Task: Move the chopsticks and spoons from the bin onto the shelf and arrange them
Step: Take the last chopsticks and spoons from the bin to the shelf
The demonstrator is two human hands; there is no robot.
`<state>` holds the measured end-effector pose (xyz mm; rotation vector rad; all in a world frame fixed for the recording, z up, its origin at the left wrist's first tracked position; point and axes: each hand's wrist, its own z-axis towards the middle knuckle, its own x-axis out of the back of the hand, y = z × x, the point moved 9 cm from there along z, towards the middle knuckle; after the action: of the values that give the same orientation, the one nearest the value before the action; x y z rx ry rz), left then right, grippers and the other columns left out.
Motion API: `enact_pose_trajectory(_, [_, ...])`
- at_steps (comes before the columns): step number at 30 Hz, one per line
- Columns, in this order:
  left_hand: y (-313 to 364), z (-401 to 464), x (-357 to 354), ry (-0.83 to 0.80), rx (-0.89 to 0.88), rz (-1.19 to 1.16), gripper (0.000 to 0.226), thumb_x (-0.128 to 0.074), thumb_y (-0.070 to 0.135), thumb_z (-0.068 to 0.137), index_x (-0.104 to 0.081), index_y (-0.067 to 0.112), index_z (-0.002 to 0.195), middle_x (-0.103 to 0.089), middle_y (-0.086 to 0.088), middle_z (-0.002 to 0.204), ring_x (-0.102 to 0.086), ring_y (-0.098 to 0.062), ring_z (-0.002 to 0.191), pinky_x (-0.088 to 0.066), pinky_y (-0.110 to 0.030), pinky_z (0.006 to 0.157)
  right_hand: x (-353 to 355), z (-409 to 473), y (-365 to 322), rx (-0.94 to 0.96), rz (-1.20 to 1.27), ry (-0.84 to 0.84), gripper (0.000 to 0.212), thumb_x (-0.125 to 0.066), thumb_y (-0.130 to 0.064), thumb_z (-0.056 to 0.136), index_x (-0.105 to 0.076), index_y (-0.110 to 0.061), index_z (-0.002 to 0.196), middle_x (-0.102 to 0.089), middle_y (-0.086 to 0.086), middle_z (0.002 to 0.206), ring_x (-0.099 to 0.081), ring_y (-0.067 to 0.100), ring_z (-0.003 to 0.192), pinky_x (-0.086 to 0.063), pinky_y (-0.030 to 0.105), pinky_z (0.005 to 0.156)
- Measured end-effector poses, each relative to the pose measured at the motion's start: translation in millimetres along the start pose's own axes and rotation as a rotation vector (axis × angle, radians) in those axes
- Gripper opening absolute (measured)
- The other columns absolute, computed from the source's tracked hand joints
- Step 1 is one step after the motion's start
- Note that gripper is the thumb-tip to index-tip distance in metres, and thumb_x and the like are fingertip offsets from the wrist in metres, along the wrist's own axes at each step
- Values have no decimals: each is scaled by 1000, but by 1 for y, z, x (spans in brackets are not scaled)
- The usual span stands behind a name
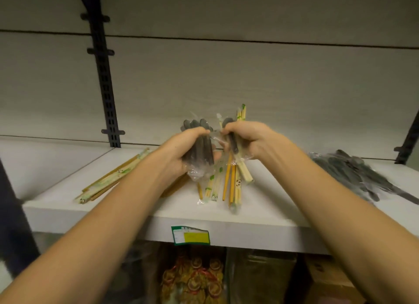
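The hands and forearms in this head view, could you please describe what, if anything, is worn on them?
Both forearms are bare right to the frame's bottom edge; no sleeves show. The left hand and right hand wear no gloves, and no rings, watch, bracelets or markings are visible.

A pale grey back panel (249,77) fills the far side, crossed by thin dark horizontal seams. A black slotted upright (104,77) with brackets runs down it at the left; another dark upright (408,142) shows at the far right. Lighting is dim and warm. Below the board, blurred packaged goods (197,278), possibly dried fruit slices.
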<state>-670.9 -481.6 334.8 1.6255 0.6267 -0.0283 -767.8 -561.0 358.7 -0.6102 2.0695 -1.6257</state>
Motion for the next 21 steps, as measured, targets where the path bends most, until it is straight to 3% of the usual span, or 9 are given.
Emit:
enact_pose_trajectory(4, [1, 2, -37, -112, -13, 18, 48, -56, 12, 85, -49, -7, 129, -62, -25, 112, -67, -35, 81, -58, -42, 68, 40, -11, -12, 24, 28, 94, 18, -54, 0, 88, -53, -7, 71, -59, 9, 46, -54, 15, 42, -45, 17, 39])
enact_pose_trajectory(6, [-1, 6, -62, -160, -30, 25, 31, -45, 7, 86, -50, -5, 114, -57, -25, 99, -66, -35, 75, -60, -44, 63, 72, -20, -19, 44, 43, 161, 16, -54, -1, 87, -53, -7, 72, -59, 9, 47, -54, 15, 41, -44, 18, 37])
enact_pose_trajectory(9, [-11, 13, -103, -214, -67, 101, 25, -33, -4, 87, -51, -9, 103, -61, -32, 91, -68, -37, 74, -58, -47, 66, 125, -36, -27, 70, 102, 265, 15, -48, -2, 85, -49, -11, 73, -56, 8, 61, -58, 17, 41, -43, 17, 38])
enact_pose_trajectory(11, [-20, 20, -131, -239, -102, 160, 22, -36, -10, 88, -56, -6, 96, -61, -29, 91, -66, -36, 78, -58, -43, 66, 161, -49, -30, 86, 135, 349, 16, -46, -4, 87, -46, -12, 72, -52, 8, 71, -63, 21, 52, -44, 22, 45])
enact_pose_trajectory(15, [-48, 29, -186, -302, -91, 151, 18, -43, -12, 93, -56, -4, 103, -63, -24, 89, -69, -29, 63, -59, -42, 62, 224, -77, -32, 95, 108, 465, 8, -44, -7, 91, -46, -11, 85, -51, 9, 83, -64, 24, 63, -47, 29, 63])
enact_pose_trajectory(17, [-63, 34, -208, -295, -90, 177, 20, -47, -10, 93, -55, -5, 111, -64, -26, 91, -69, -31, 67, -60, -42, 64, 251, -82, -26, 64, 91, 490, 4, -45, -7, 91, -46, -10, 89, -52, 11, 92, -63, 24, 70, -51, 30, 64])
enact_pose_trajectory(21, [-85, 50, -236, -227, -100, 235, 22, -57, -8, 89, -59, -2, 110, -66, -25, 110, -67, -35, 92, -57, -45, 84, 283, -72, -3, -40, 79, 459, 4, -45, -7, 92, -44, -9, 88, -51, 10, 92, -63, 26, 67, -52, 25, 41])
